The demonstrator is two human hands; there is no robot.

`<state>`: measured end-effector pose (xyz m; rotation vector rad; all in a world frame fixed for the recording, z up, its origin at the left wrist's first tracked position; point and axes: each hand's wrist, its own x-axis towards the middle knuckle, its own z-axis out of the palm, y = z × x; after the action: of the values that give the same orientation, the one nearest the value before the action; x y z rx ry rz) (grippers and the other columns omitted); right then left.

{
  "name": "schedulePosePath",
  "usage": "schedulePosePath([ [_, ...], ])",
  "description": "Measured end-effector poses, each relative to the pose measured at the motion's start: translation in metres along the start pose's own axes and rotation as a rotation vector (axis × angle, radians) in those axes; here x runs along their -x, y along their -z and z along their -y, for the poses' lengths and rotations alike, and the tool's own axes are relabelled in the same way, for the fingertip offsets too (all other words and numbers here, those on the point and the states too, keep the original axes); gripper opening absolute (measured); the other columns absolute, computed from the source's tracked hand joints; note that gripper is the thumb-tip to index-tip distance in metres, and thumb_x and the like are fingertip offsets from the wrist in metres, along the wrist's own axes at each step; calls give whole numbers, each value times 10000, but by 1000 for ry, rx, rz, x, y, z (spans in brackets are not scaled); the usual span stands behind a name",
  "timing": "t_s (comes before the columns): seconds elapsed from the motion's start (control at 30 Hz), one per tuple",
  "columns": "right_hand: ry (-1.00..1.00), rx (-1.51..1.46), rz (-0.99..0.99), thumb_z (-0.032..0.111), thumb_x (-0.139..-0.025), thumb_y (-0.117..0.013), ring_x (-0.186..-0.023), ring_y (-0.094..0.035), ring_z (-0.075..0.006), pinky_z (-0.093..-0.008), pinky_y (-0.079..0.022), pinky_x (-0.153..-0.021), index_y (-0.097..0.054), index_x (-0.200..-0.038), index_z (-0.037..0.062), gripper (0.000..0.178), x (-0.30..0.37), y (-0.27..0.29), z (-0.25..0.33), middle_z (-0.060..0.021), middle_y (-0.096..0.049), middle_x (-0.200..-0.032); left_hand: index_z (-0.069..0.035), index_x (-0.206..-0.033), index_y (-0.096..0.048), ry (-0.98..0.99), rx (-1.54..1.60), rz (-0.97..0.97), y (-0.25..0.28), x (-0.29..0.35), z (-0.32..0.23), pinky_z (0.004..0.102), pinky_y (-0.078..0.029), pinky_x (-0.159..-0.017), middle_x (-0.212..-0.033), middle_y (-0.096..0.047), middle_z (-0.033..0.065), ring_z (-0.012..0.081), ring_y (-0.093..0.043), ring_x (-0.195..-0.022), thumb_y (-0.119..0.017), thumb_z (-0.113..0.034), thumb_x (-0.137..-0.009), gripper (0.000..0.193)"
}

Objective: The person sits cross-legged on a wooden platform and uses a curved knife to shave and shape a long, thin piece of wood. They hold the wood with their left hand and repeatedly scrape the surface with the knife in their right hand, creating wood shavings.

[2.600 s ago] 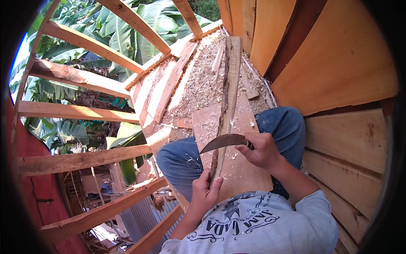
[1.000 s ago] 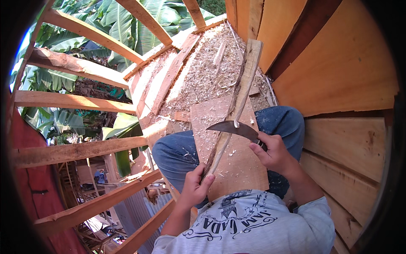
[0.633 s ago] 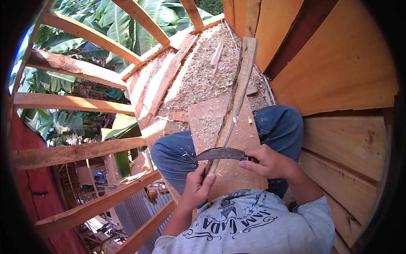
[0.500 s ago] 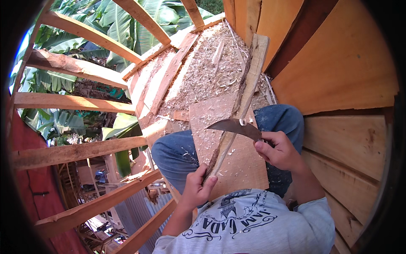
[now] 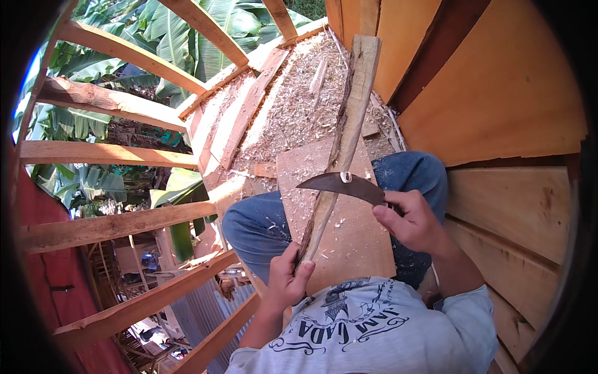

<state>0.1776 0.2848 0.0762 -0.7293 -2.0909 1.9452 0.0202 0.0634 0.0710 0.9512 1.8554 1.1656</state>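
Note:
My left hand [image 5: 290,278] is closed round the near end of a long strip of wood [image 5: 354,124], rough and dark along its left edge. The strip slants up and away between my knees. In my right hand [image 5: 408,219] is the handle of a curved, dark-bladed knife [image 5: 330,182], mostly hidden by my fingers. Its blade points left and crosses over the strip near the middle. A pale curl of shaving [image 5: 346,177] sits on the blade. Beneath, a flat wooden board [image 5: 355,249] lies between my legs, dotted with chips.
Wood shavings [image 5: 293,106] cover the floor ahead, with a plank [image 5: 255,112] lying among them. On the left runs a railing of wooden bars [image 5: 118,153], with banana leaves beyond. A plank wall [image 5: 498,106] closes in on the right.
The strip's far end has swung to the left, making it more upright. The knife has shifted slightly left, and the curl of shaving on its blade looks larger. My left hand has moved slightly.

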Motion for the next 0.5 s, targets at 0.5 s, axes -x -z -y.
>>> schedulePosePath([
  [0.5, 139, 150, -188, 180, -894, -604, -455, -453, -97, -304, -368, -435, -594, -800, -34, 234, 3, -18, -6, -109, -498, -520, -22, -766, -421, 94, 113, 38, -7, 3, 9, 274, -290, -450, -529, -350, 43, 97, -348, -481, -570, -127, -866, 208],
])
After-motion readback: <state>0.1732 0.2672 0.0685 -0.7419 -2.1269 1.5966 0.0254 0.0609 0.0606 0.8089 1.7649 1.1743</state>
